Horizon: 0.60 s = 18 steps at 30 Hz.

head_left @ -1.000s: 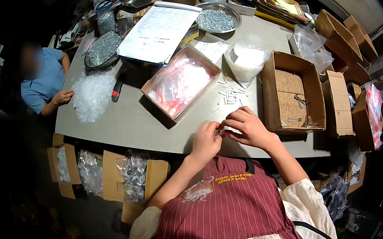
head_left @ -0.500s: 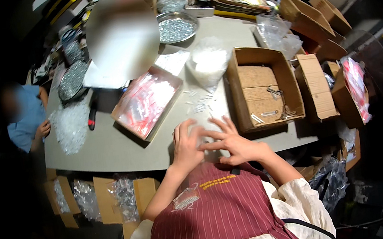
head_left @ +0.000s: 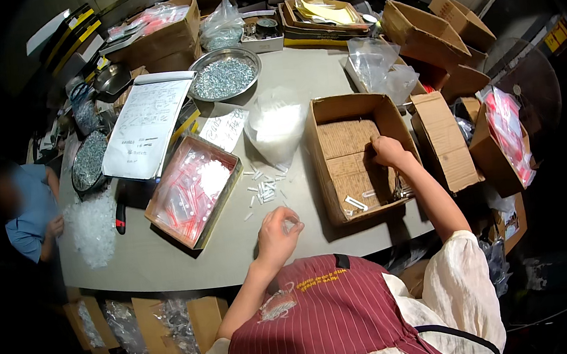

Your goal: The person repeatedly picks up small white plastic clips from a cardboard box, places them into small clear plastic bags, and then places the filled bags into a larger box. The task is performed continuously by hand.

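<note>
Near the table's front edge is my left hand [head_left: 279, 237], its fingers curled together; something small and translucent seems to show at the fingertips, too small to name. My right hand [head_left: 389, 151] reaches into the open cardboard box [head_left: 325, 172] at right, fingers closed and pointing down; whatever they hold is hidden. Inside that box lie a few white strips [head_left: 355, 203] and some metal pieces [head_left: 401, 191] below my right wrist. Just beyond my left hand, several small white tube-like pieces [head_left: 267, 190] are scattered on the table, in front of an open bag of white pieces [head_left: 277, 129].
A shallow box [head_left: 197, 239] of red-and-clear packets stands left, beside a notepad [head_left: 143, 126]. Metal bowls [head_left: 223, 78] of small shiny parts stand behind. A pile of clear pieces [head_left: 92, 228] lies far left near another person [head_left: 31, 210]. More cartons [head_left: 442, 139] crowd the right.
My hands were close together at the table's front edge. My right hand has moved right and away into the cardboard box, while the left has curled. The whole view has shifted.
</note>
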Each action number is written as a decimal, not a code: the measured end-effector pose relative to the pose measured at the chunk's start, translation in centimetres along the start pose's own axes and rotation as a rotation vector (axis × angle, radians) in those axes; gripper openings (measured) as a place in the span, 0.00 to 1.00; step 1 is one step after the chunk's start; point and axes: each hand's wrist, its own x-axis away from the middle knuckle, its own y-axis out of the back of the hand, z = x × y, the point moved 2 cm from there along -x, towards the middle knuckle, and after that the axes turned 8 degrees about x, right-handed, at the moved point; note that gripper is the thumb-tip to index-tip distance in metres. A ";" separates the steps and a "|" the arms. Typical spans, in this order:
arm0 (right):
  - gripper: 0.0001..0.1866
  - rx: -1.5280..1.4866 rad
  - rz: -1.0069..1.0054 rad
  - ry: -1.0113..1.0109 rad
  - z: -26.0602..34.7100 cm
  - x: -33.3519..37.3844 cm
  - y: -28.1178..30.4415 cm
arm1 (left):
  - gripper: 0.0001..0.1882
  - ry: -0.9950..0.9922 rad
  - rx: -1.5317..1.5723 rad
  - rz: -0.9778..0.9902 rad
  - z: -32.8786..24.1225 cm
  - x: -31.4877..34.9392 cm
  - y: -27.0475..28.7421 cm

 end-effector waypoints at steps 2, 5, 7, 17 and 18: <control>0.21 -0.022 -0.058 0.090 0.2 -1.1 -0.2 | 0.10 0.009 0.037 0.007 0.5 -0.4 -0.4; 0.19 -0.294 -0.150 0.189 2.4 -1.3 0.8 | 0.10 0.039 0.031 0.001 0.8 -0.1 -0.9; 0.17 -0.548 -0.095 0.112 4.3 -1.1 3.6 | 0.10 0.052 0.016 -0.033 1.0 0.2 -0.8; 0.06 -1.336 -0.067 0.050 5.3 1.9 7.7 | 0.10 0.189 0.125 -0.098 2.2 0.3 -0.5; 0.05 -1.458 -0.078 0.075 5.6 2.6 8.5 | 0.10 0.236 0.167 -0.090 2.2 0.4 -0.5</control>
